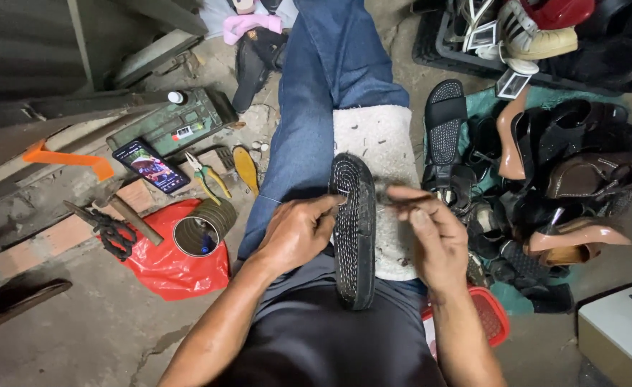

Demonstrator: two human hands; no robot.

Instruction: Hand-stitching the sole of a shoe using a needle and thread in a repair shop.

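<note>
Left hand (296,233) grips black sandal sole (354,233) edge on white cloth (384,140); right hand (430,229) pinches thin tool (402,200); tin can (202,228) near.

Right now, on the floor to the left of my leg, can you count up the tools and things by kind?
Phone: 1
Pliers: 1
Tin can: 1
Red plastic bag: 1
Green metal box: 1
Hammer: 1
Total: 6

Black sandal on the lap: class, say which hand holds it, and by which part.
The left hand grips the black sandal by its side edge, about midway along the sole. The right hand pinches a thin tool at the other edge; what it is cannot be told.
</note>
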